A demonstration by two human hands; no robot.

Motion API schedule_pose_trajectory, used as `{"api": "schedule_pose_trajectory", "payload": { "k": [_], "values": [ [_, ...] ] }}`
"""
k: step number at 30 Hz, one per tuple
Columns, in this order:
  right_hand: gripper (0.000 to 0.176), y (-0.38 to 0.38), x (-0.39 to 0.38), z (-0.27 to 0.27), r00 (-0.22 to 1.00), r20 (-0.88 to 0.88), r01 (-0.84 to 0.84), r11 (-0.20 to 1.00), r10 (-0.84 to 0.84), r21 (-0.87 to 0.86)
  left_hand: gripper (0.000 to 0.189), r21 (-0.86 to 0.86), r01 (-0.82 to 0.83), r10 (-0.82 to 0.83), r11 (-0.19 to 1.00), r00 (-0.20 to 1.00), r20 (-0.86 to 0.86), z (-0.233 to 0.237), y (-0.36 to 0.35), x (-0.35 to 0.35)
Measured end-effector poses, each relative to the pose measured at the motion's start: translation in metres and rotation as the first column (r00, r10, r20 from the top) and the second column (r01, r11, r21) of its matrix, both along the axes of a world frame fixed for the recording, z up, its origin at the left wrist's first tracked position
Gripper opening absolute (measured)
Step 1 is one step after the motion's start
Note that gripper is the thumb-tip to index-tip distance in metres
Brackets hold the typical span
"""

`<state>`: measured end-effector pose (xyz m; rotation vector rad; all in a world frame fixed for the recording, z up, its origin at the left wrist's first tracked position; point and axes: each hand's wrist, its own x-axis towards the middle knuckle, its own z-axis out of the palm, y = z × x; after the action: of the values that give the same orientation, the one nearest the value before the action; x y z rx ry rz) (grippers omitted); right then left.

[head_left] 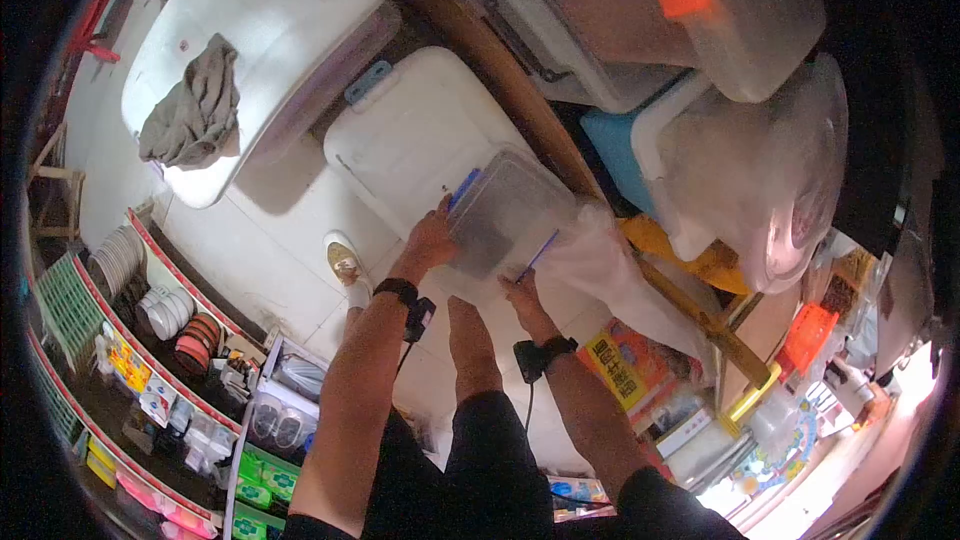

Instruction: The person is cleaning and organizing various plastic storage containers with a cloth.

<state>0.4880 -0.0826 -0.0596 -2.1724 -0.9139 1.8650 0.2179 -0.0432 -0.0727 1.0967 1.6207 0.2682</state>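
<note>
My left hand (430, 240) and right hand (520, 296) are clamped on one clear box (510, 208), mid-frame, at edges beside two blue clips (463, 189). Left, bare floor (270, 265); beyond, upper left, two white lids (415, 125), one cloth (195, 118).

The box (505, 202) I grip is smooth, translucent plastic. Matt, rumpled cloth (195, 112) lies near a glossy plastic lid's (285, 10) edge.

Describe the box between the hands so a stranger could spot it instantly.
Start at the white lid just above centre. Overlapping its lower right, between the left hand and right hand, is the translucent box. Vivid blue clips set it apart from the lid, whose visible clip is paler.
</note>
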Motion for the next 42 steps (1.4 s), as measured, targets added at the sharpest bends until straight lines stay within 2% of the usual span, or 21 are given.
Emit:
{"api": "schedule_pose_trajectory", "payload": {
  "k": [4,7,8,9,12,14,16,17,18,22,24,27,32,33,34,35,36,37,40,41,42],
  "values": [
    [0.055,0.018,-0.006,0.02,0.993,0.083,-0.064,0.983,0.079,-0.171,0.091,0.037,-0.012,0.012,0.999,1.0,-0.009,-0.002,0.001,-0.008],
    [0.039,0.017,0.017,0.025,0.98,-0.043,-0.194,0.906,0.192,-0.377,0.092,0.249,0.181,-0.148,0.951,0.978,-0.146,0.022,0.001,-0.005],
    [0.032,0.027,0.011,0.051,0.706,0.193,-0.619,0.726,0.681,-0.298,0.091,0.289,0.163,-0.087,0.943,0.962,-0.258,0.037,0.005,-0.006],
    [0.027,0.05,-0.006,0.083,0.181,0.43,-0.88,0.341,0.885,-0.33,0.09,0.34,0.149,-0.014,0.928,0.929,-0.37,0.053,0.015,-0.01],
    [0.023,0.113,-0.042,0.164,0.399,0.428,-0.89,0.456,0.811,-0.033,0.074,0.497,-0.05,0.211,0.866,0.939,-0.273,0.089,0.031,-0.027],
    [0.021,0.147,-0.061,0.202,0.612,0.474,-0.789,0.453,0.633,0.415,0.063,0.555,-0.129,0.294,0.822,0.93,-0.219,0.146,0.068,-0.045],
    [0.031,0.19,-0.086,0.25,0.858,0.278,-0.505,0.617,0.432,0.604,0.039,0.672,-0.264,0.433,0.692,0.897,-0.094,0.213,0.104,-0.058],
    [0.029,0.216,-0.103,0.278,0.968,-0.02,-0.172,0.722,0.249,0.67,0.037,0.697,-0.359,0.492,0.62,0.87,0.01,0.248,0.129,-0.064],
    [0.028,0.237,-0.119,0.302,0.946,-0.322,0.176,0.764,0.044,0.62,0.037,0.765,-0.403,0.514,0.503,0.851,0.11,0.277,0.153,-0.071],
    [0.039,0.304,-0.154,0.336,0.835,-0.51,0.49,0.7,-0.206,0.52,0.039,0.489,-0.831,0.484,0.264,0.553,0.678,0.34,0.257,-0.095],
    [0.041,0.32,-0.178,0.349,0.678,-0.618,0.703,0.596,-0.398,0.388,0.04,0.349,-0.858,0.465,0.376,0.501,0.73,0.356,0.291,-0.11],
    [0.043,0.33,-0.191,0.342,0.79,-0.52,0.611,0.482,-0.324,0.628,0.04,0.17,-0.826,0.466,0.537,0.459,0.756,0.36,0.305,-0.114],
    [0.04,0.309,-0.192,0.357,0.778,-0.393,0.62,0.5,-0.49,0.604,0.035,0.034,-0.694,0.375,0.719,0.429,0.822,0.357,0.29,-0.147],
    [0.039,0.302,-0.185,0.356,0.785,-0.386,0.61,0.5,-0.484,0.614,0.033,0.058,-0.618,0.366,0.784,0.536,0.761,0.357,0.283,-0.154],
    [0.04,0.28,-0.135,0.315,0.915,0.362,-0.263,0.421,-0.176,0.868,0.032,0.072,-0.534,0.343,0.842,0.635,0.692,0.357,0.276,-0.161],
    [0.04,0.273,-0.144,0.322,0.913,0.363,-0.26,0.421,-0.186,0.869,0.032,0.074,-0.526,0.335,0.848,0.638,0.694,0.357,0.269,-0.169],
    [0.04,0.267,-0.16,0.336,0.924,-0.068,0.254,0.473,-0.375,0.844,0.033,0.037,-0.466,0.303,0.884,0.631,0.714,0.355,0.26,-0.177],
    [0.04,0.263,-0.173,0.348,0.7,-0.438,0.698,0.41,-0.565,0.587,0.034,-0.001,-0.405,0.276,0.914,0.621,0.734,0.354,0.251,-0.182],
    [0.038,0.261,-0.195,0.364,0.727,-0.417,0.669,0.429,-0.545,0.607,0.035,-0.043,-0.539,0.32,0.841,0.431,0.843,0.348,0.232,-0.18],
    [0.038,0.254,-0.191,0.362,0.726,-0.413,0.669,0.425,-0.549,0.61,0.035,-0.046,-0.535,0.318,0.844,0.429,0.846,0.337,0.23,-0.178],
    [0.037,0.245,-0.191,0.361,0.853,-0.191,0.453,0.507,-0.486,0.733,0.035,0.112,-0.625,0.31,0.773,0.525,0.793,0.332,0.231,-0.176]
  ]
}}
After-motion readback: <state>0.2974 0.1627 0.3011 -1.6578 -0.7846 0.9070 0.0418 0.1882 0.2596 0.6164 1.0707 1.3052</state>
